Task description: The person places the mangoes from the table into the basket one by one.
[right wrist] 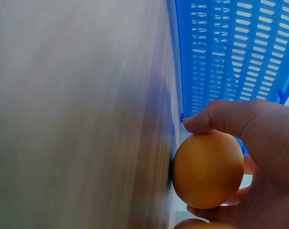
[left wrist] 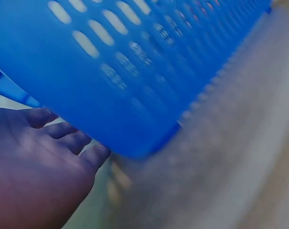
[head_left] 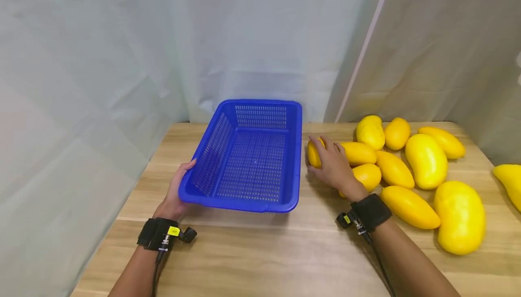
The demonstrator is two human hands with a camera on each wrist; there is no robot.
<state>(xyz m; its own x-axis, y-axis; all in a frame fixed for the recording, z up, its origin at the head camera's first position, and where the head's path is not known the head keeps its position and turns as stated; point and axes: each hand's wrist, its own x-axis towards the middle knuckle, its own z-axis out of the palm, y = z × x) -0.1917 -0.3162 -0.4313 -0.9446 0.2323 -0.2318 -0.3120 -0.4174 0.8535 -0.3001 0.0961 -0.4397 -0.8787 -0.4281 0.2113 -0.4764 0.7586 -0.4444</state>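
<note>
My left hand [head_left: 176, 191] holds the left side of a blue plastic basket [head_left: 296, 161], thumb at its rim. In the left wrist view the fingers [left wrist: 94, 155] lie along the basket's slotted wall [left wrist: 101, 95]. The basket's near end shows a shadow beneath it on the table, and inside it I see only the slotted floor. To the right of the basket, my right hand [head_left: 333, 166] grips a small yellow-orange mango [head_left: 314, 153]. In the right wrist view the thumb presses on one side of that mango [right wrist: 207, 169] and the fingers curl round the other, partly hidden.
Several yellow mangoes [head_left: 395, 169] of different sizes lie grouped on the right of the wooden table [head_left: 260, 261], some under my right wrist. One more mango [head_left: 510, 184] lies at the far right edge of the view. A pale curtain [head_left: 260, 39] hangs behind the table.
</note>
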